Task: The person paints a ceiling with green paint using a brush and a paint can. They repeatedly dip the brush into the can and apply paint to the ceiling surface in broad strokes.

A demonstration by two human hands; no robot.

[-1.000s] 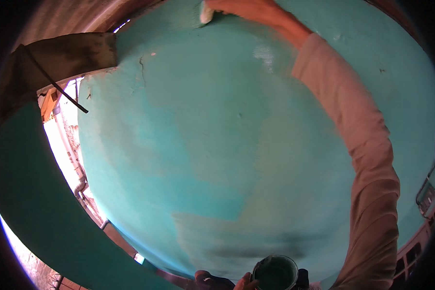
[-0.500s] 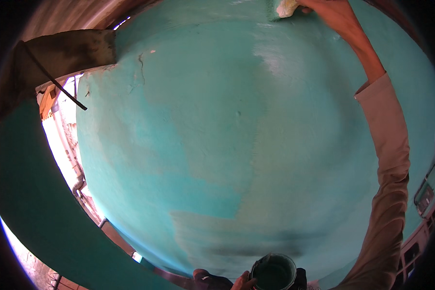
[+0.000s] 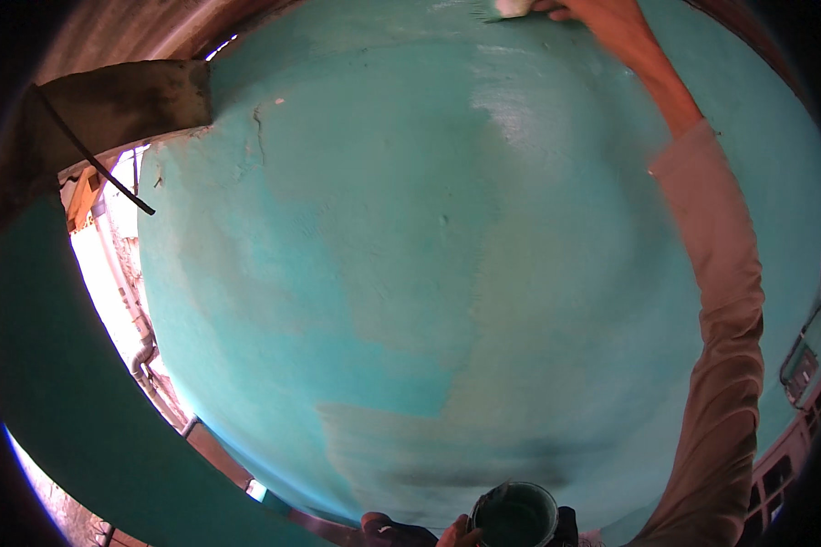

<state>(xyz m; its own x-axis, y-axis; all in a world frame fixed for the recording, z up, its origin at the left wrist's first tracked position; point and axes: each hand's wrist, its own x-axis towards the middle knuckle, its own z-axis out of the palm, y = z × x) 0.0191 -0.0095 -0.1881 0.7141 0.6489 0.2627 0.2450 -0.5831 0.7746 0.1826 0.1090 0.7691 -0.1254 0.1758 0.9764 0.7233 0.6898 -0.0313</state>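
My right hand (image 3: 602, 18), at the top of the head view with its arm stretched up, is closed on a paintbrush (image 3: 511, 8). The brush's pale body shows at the upper edge, its bristles against the teal wall (image 3: 392, 237); part of it is cut off. Wet-looking pale streaks run below it. At the bottom, my left hand (image 3: 456, 532) has its fingers on the side of a small bucket (image 3: 553, 507) with dark green paint inside. Much of that hand lies outside the picture.
On the left stands a dark green pillar (image 3: 55, 346) beneath a concrete beam (image 3: 146, 96). A black rod (image 3: 96, 150) sticks out there. Corrugated roofing (image 3: 128, 32) spans the upper left. A small box (image 3: 801, 374) hangs at the far right, near a grille (image 3: 780, 479).
My right hand has moved left and a little upward with the paintbrush, its sleeve shifting the same way. The left hand and bucket stay almost where they were.
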